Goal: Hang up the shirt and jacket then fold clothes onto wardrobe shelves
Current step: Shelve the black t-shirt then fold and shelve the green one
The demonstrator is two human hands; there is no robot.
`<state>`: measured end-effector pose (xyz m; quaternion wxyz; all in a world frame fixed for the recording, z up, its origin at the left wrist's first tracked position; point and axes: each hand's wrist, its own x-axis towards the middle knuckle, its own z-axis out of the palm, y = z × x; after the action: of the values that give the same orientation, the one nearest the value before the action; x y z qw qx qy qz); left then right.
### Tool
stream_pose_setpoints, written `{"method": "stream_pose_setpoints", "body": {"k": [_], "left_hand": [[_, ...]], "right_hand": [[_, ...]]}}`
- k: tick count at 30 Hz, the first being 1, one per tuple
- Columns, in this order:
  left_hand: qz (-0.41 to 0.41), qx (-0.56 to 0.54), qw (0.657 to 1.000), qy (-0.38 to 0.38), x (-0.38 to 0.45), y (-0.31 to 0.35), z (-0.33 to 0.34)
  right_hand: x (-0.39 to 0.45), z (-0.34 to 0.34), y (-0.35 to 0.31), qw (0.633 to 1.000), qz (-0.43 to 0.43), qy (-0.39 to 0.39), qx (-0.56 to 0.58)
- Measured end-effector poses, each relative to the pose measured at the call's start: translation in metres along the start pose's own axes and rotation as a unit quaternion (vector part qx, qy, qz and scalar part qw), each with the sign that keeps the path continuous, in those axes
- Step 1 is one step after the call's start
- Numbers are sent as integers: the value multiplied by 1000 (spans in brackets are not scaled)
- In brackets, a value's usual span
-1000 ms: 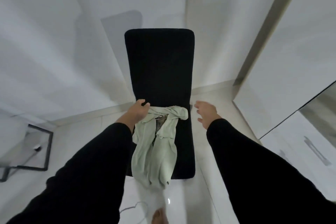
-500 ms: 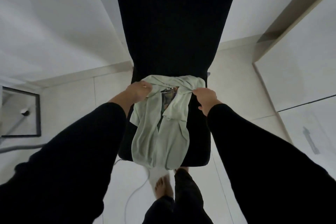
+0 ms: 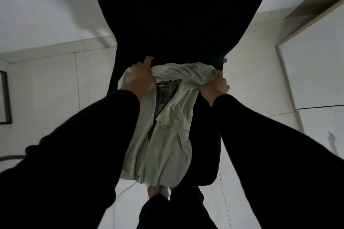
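Note:
A pale green shirt [image 3: 167, 147] lies lengthwise on the seat of a black chair [image 3: 178, 15], its collar end bunched against the backrest. A dark patterned garment [image 3: 163, 95] shows through the shirt's open front. My left hand [image 3: 139, 78] grips the shirt's upper left corner, fingers curled over the cloth. My right hand [image 3: 216, 85] grips the upper right corner in a fist. The shirt's lower end hangs over the seat's front edge.
The chair stands on pale floor tiles [image 3: 55, 89] against a white wall. White wardrobe panels [image 3: 316, 61] rise at the right. A black metal frame [image 3: 5, 96] sits at the far left. A thin white cable [image 3: 124, 189] runs over the floor beside my bare foot [image 3: 154, 191].
I have leaned in over the chair, which now fills the top of the view. My right hand, open in the air a second ago, has taken hold of the shirt's right corner.

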<state>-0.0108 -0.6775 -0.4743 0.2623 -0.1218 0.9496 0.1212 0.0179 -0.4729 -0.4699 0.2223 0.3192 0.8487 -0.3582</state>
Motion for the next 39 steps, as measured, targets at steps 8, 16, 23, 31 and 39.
{"method": "stream_pose_setpoints", "body": {"k": [8,16,23,31,39], "left_hand": [[-44,-132,990,15,-26,-7,-47],[17,-316,941,116,-126,-1,-151],[67,-335,926,163,-258,-47,-219],[135,-365,884,260,-402,-75,-311],[254,-377,829,326,-498,-86,-395]], "right_hand": [[-21,-23,-24,999,-7,16,30],[-117,-103,-83,989,-125,53,56],[-276,-176,-94,963,-195,-29,183],[-446,-241,-88,936,-341,-83,8],[-514,-293,-80,915,-362,174,23]]}}
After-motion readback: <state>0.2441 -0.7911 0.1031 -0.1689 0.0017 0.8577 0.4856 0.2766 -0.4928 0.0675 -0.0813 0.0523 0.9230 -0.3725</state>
